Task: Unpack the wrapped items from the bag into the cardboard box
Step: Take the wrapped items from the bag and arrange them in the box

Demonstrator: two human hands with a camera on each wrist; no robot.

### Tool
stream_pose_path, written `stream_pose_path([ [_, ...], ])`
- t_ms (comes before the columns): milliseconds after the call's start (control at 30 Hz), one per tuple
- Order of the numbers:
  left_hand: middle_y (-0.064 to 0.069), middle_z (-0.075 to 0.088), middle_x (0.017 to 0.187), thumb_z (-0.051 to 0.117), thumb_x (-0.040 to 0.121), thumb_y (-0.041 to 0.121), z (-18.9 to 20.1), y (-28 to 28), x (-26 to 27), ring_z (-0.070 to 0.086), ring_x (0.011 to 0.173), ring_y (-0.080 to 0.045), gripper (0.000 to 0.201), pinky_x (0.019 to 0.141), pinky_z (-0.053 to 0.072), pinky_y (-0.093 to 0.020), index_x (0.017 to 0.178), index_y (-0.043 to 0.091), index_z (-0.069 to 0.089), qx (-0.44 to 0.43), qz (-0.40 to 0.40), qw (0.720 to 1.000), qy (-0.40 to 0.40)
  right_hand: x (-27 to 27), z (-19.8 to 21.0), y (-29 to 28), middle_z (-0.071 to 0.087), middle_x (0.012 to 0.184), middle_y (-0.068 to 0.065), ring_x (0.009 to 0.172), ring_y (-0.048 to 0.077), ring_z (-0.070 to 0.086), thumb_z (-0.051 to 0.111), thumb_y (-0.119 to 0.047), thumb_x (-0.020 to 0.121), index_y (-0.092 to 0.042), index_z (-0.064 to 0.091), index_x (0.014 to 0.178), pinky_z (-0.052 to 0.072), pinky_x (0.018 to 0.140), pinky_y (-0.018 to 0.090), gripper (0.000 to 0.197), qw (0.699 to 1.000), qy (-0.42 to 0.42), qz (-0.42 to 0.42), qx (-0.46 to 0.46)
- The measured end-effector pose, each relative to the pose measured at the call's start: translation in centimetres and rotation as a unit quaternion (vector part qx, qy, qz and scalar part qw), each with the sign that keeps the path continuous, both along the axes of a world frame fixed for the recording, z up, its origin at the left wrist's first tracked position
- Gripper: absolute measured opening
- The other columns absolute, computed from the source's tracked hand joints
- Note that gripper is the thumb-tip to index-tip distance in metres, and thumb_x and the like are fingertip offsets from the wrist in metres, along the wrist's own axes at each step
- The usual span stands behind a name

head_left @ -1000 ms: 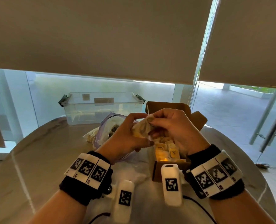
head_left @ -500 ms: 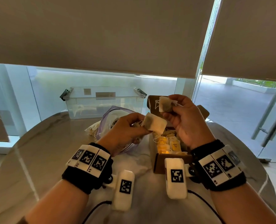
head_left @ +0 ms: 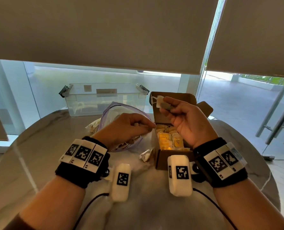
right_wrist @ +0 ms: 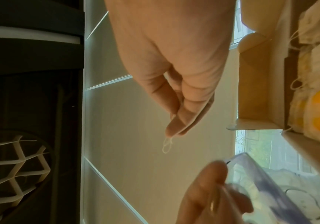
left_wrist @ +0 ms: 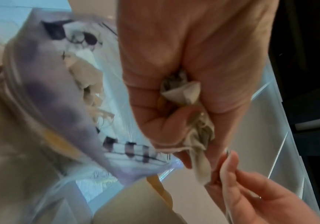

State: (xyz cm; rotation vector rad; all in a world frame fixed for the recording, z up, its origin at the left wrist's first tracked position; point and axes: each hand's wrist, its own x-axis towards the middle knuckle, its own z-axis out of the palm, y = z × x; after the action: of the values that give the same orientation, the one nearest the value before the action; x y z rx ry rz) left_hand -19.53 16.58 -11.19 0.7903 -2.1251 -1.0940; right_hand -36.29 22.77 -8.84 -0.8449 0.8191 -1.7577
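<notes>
Right hand (head_left: 186,118) up over the open cardboard box (head_left: 172,143), fingers (head_left: 168,103) pinching 1 tea bag (head_left: 161,102) in front of the raised lid, its string looping off to the left. In the right wrist view that loop of string dangles just below the fingertips. Left hand (head_left: 129,127) sits lower, over the mouth of the clear zip bag (head_left: 114,110), fingers curled tight around a crumpled wrapped item (left_wrist: 184,92), paper poking out of the fist in the left wrist view. The box is already well stocked, yellow-tagged bags packed inside. It sits on the table (head_left: 38,163), just right of the zip bag. 1 loose wrapped piece (head_left: 147,155) lies on the table, just beside the box's near left corner. Behind, a clear plastic bin (head_left: 104,100) stands at the table's far edge.
</notes>
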Motion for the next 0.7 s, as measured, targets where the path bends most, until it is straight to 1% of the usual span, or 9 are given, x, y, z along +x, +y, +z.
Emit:
stream_pose_path([
  [67, 0.020, 0.066, 0.085, 0.066, 0.085, 0.019, 0.3, 0.0, 0.5, 0.060, 0.076, 0.013, 0.012, 0.064, 0.046, -0.006, 0.088, 0.029, 0.070, -0.036, 0.000, 0.998, -0.042, -0.3, -0.4, 0.0, 0.070, 0.092, 0.013, 0.083, 0.023, 0.068, 0.036, 0.019, 0.083, -0.003, 0.067, 0.094, 0.057, 0.069, 0.023, 0.039, 0.999, 0.026, -0.008, 0.017],
  [133, 0.019, 0.065, 0.082, 0.070, 0.081, 0.028, 0.5, -0.2, 0.8, 0.057, 0.071, 0.016, 0.005, 0.063, 0.041, -0.008, 0.086, 0.028, 0.070, -0.065, 0.002, 0.993, -0.098, -0.5, -0.6, 0.0, 0.065, 0.100, 0.013, 0.089, 0.022, 0.062, 0.041, 0.021, 0.082, -0.008, 0.067, 0.096, 0.055, 0.071, 0.024, 0.041, 0.996, 0.072, -0.022, 0.036],
  [167, 0.018, 0.064, 0.080, 0.071, 0.079, 0.032, 0.5, -0.3, 0.9, 0.056, 0.069, 0.016, 0.007, 0.064, 0.039, -0.009, 0.085, 0.029, 0.070, -0.085, -0.004, 0.987, -0.135, -0.4, -0.6, 0.0, 0.064, 0.101, 0.012, 0.088, 0.021, 0.061, 0.044, 0.021, 0.082, -0.008, 0.066, 0.097, 0.054, 0.071, 0.024, 0.040, 0.995, 0.086, -0.027, 0.042],
  [300, 0.018, 0.057, 0.076, 0.072, 0.074, 0.045, -0.1, -0.3, 0.5, 0.051, 0.069, 0.011, 0.027, 0.066, 0.033, -0.010, 0.094, 0.027, 0.070, -0.137, -0.024, 0.957, -0.256, -0.2, -0.8, -0.1, 0.065, 0.086, 0.008, 0.076, 0.017, 0.061, 0.050, 0.015, 0.084, -0.005, 0.065, 0.096, 0.050, 0.070, 0.027, 0.028, 0.994, 0.096, -0.027, 0.049],
  [400, 0.014, 0.056, 0.081, 0.072, 0.075, 0.046, -0.5, -0.2, -0.6, 0.052, 0.075, -0.001, 0.034, 0.066, 0.037, -0.014, 0.100, 0.023, 0.068, -0.146, -0.036, 0.945, -0.290, -0.2, -1.0, -0.4, 0.065, 0.081, 0.007, 0.075, 0.018, 0.060, 0.054, 0.000, 0.088, -0.006, 0.064, 0.098, 0.050, 0.070, 0.029, 0.016, 0.992, 0.113, -0.021, 0.060],
  [500, 0.017, 0.050, 0.071, 0.072, 0.076, 0.044, -0.8, -0.1, -1.3, 0.048, 0.066, 0.002, 0.036, 0.059, 0.030, -0.011, 0.101, 0.019, 0.068, -0.159, -0.042, 0.937, -0.308, 0.0, -1.2, -0.6, 0.065, 0.089, 0.009, 0.078, 0.017, 0.060, 0.058, -0.009, 0.088, -0.005, 0.063, 0.105, 0.050, 0.068, 0.029, 0.019, 0.986, 0.140, -0.036, 0.080],
  [567, 0.018, 0.051, 0.069, 0.071, 0.078, 0.041, -1.0, -0.3, -1.4, 0.049, 0.064, 0.004, 0.031, 0.058, 0.029, -0.009, 0.100, 0.018, 0.069, -0.164, -0.047, 0.938, -0.303, 0.1, -1.2, -0.8, 0.063, 0.085, 0.007, 0.077, 0.016, 0.059, 0.062, -0.012, 0.086, -0.006, 0.064, 0.104, 0.050, 0.066, 0.029, 0.020, 0.983, 0.147, -0.051, 0.097],
  [633, 0.016, 0.056, 0.074, 0.070, 0.080, 0.037, -1.2, -0.5, -1.3, 0.054, 0.070, 0.002, 0.022, 0.064, 0.035, -0.010, 0.093, 0.019, 0.069, -0.154, -0.056, 0.942, -0.294, 0.2, -1.2, -0.9, 0.063, 0.081, 0.005, 0.076, 0.015, 0.058, 0.065, -0.014, 0.084, -0.009, 0.066, 0.096, 0.048, 0.067, 0.029, 0.013, 0.980, 0.153, -0.065, 0.108],
  [700, 0.013, 0.060, 0.080, 0.069, 0.082, 0.034, -1.3, -0.5, -1.3, 0.057, 0.078, -0.003, 0.013, 0.071, 0.042, -0.017, 0.086, 0.021, 0.067, -0.134, -0.062, 0.946, -0.290, 0.2, -1.3, -0.9, 0.063, 0.081, 0.005, 0.078, 0.015, 0.058, 0.066, -0.015, 0.082, -0.012, 0.067, 0.088, 0.045, 0.068, 0.030, 0.007, 0.977, 0.162, -0.077, 0.112],
])
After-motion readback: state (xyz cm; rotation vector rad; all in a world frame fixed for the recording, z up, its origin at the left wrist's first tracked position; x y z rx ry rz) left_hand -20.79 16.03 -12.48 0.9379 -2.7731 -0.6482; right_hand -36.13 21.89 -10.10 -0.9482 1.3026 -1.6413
